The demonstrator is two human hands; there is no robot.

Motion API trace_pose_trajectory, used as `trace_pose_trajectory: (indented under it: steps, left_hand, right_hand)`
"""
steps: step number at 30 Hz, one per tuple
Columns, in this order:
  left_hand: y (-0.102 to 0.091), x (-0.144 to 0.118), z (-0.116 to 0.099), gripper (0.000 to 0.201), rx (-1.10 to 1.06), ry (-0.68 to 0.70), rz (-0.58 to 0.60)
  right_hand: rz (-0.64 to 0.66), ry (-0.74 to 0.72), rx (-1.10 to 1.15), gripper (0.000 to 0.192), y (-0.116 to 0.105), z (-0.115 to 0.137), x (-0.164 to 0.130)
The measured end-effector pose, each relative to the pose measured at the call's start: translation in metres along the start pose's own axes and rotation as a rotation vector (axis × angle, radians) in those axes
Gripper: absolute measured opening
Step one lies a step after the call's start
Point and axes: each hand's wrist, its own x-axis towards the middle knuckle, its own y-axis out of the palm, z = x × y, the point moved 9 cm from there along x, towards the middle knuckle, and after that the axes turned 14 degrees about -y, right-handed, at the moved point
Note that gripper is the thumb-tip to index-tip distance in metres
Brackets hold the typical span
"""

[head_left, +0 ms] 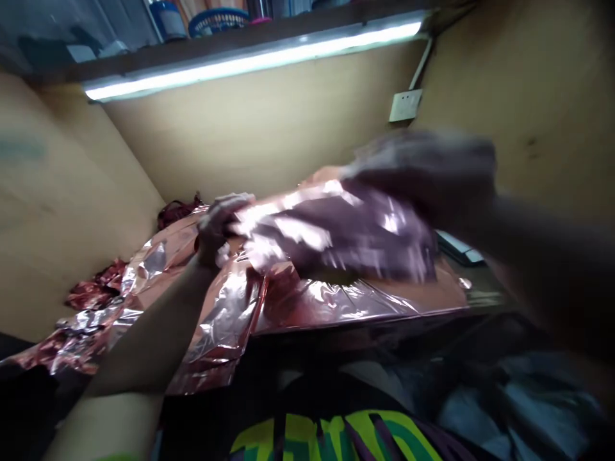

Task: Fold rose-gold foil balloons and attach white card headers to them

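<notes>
While the crumpled pink metallic foil sheet [336, 237] stretches sideways above the bench [446, 294], the left hand [218, 224] pinches its left end; the right hand [427, 173] grips the right.

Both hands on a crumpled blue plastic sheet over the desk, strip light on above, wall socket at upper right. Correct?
Not blue. The head view shows both the left hand and the right hand on a crumpled, shiny rose-gold foil sheet. The lit white strip light and the white wall socket are as you said.
</notes>
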Motion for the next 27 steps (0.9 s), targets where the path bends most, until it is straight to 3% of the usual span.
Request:
trace_pose_trajectory:
  steps: [2, 4, 5, 7, 9, 11, 13, 15, 17, 19, 24, 27]
  left_hand:
    - [0.039, -0.032, -0.015, 0.025, -0.046, 0.204, 0.193]
    - [0.09, -0.078, -0.017, 0.02, 0.002, 0.309, 0.501]
    - [0.113, -0.101, -0.01, 0.024, 0.059, 0.261, 0.652]
    - [0.133, -0.138, 0.013, 0.041, 0.146, -0.038, 0.808]
    - [0.123, -0.169, 0.03, 0.049, 0.061, -0.462, 0.776]
    - [0.112, -0.213, 0.032, 0.04, -0.195, -0.929, 0.82]
    - [0.116, -0.271, 0.009, 0.032, -0.522, -1.408, 1.021]
    - [0.125, -0.31, -0.03, 0.033, -0.882, -1.769, 1.138]
    - [0.14, -0.316, -0.057, 0.038, -1.25, -1.921, 1.04]
    - [0.155, -0.31, -0.069, 0.04, -1.512, -1.946, 0.884]
    - [0.176, -0.311, -0.089, 0.036, -1.715, -2.105, 0.702]
    - [0.177, -0.308, -0.092, 0.019, -1.806, -2.153, 0.512]
  right_hand:
    - [0.132, -0.186, 0.075, 0.023, 0.011, 0.055, -0.062]
    - [0.257, -0.164, 0.123, 0.03, 0.039, 0.09, -0.127]
    - [0.317, -0.124, 0.146, 0.031, 0.057, 0.104, -0.157]
    - [0.373, -0.018, 0.178, 0.031, 0.087, 0.125, -0.204]
    - [0.37, 0.107, 0.215, 0.03, 0.107, 0.137, -0.23]
    - [0.326, 0.238, 0.253, 0.029, 0.118, 0.14, -0.239]
    - [0.261, 0.321, 0.268, 0.03, 0.121, 0.136, -0.236]
    - [0.225, 0.335, 0.254, 0.032, 0.122, 0.134, -0.227]
    - [0.226, 0.312, 0.222, 0.034, 0.124, 0.136, -0.217]
    - [0.238, 0.287, 0.19, 0.034, 0.127, 0.14, -0.21]
    - [0.25, 0.273, 0.163, 0.037, 0.131, 0.153, -0.205]
    - [0.312, 0.3, 0.183, 0.037, 0.141, 0.157, -0.211]
